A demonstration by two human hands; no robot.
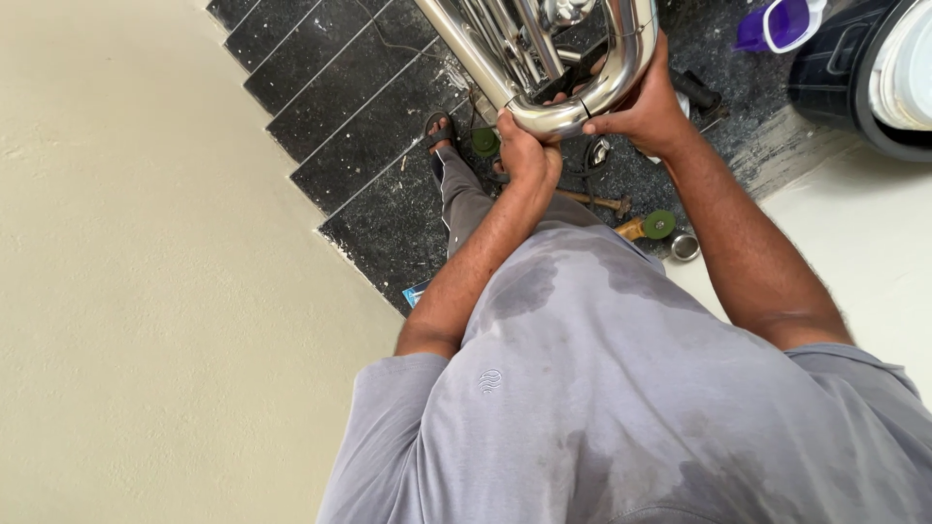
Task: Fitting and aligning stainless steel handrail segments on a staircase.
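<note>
A shiny steel handrail [582,102] with a curved tube end runs down from the top of the view. My left hand [524,150] grips the bend of the tube from below. My right hand [646,102] wraps around the curved tube on its right side. Thinner steel bars [505,39] of the railing run beside the main tube. Below the hands I see my grey shirt and one foot in a sandal [439,131] on the dark floor.
Black stone stairs [330,87] descend at upper left beside a cream wall [146,291]. On the dark floor lie a green disc [483,143], a wooden-handled tool with a green disc [649,226], a small metal cup [684,246], a purple scoop [782,24] and a dark bin [854,68].
</note>
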